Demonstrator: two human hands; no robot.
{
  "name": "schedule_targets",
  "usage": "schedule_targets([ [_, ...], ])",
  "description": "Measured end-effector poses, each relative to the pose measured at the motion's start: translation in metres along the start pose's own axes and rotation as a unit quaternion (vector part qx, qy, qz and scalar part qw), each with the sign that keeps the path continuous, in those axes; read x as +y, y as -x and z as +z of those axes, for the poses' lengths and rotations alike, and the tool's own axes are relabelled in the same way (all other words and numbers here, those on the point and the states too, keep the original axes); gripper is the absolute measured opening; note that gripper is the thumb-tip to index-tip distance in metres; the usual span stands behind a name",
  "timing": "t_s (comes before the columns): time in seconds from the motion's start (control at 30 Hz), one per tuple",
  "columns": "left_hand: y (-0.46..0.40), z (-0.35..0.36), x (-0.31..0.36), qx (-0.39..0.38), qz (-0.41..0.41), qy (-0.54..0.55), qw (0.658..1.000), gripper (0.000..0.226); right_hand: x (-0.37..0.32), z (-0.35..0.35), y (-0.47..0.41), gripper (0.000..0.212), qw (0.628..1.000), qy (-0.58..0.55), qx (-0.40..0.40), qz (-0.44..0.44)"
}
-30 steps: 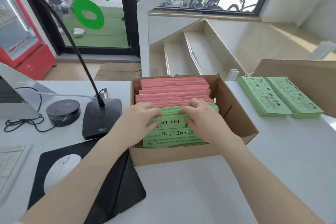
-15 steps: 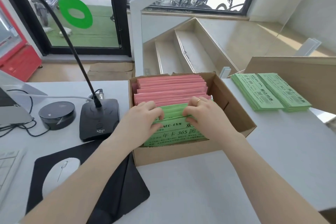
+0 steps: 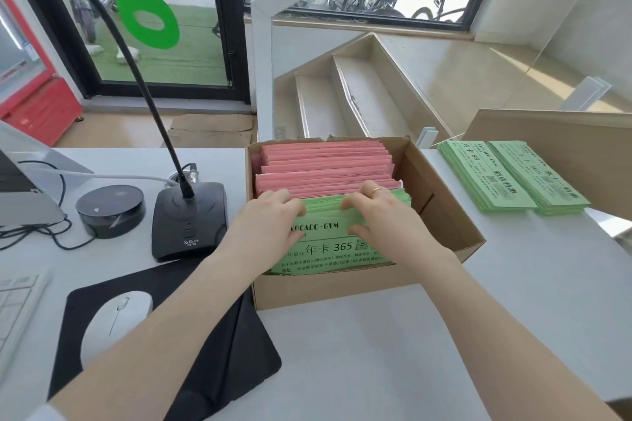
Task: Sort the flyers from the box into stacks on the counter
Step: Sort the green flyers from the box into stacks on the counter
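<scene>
Both hands, left hand (image 3: pixel 270 215) and right hand (image 3: pixel 383 215), pinched green flyers (image 3: pixel 328 246) in box (image 3: pixel 441 215). Under fingers, printed "AVOCADO·GYM", "年卡 365".

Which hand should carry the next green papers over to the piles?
Probably the right hand: the green stacks lie to the right of the box, on its side. The left hand would have to cross over.

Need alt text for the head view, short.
Both bare hands, left hand and right hand, press on green paper flyers in an open cardboard box also holding pink flyers; two green flyer stacks lie on the white counter.
</scene>
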State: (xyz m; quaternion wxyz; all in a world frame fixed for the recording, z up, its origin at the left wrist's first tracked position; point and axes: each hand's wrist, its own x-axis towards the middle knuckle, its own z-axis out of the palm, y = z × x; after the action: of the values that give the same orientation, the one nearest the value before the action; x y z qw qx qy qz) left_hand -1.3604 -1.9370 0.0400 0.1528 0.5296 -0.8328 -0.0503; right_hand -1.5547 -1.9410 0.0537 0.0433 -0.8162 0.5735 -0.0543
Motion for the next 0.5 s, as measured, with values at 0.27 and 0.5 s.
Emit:
schedule_targets([
  [0.27,0.006,-0.005,0.001,0.007,0.081,0.013,0.997,0.023,-0.002,-0.005,0.008,0.025,0.994,0.081,0.006,-0.069],
  [0.5,0.007,-0.006,0.003,-0.077,-0.003,0.025,0.997,0.029,0.005,-0.005,0.009,0.020,0.995,0.034,-0.096,0.004],
])
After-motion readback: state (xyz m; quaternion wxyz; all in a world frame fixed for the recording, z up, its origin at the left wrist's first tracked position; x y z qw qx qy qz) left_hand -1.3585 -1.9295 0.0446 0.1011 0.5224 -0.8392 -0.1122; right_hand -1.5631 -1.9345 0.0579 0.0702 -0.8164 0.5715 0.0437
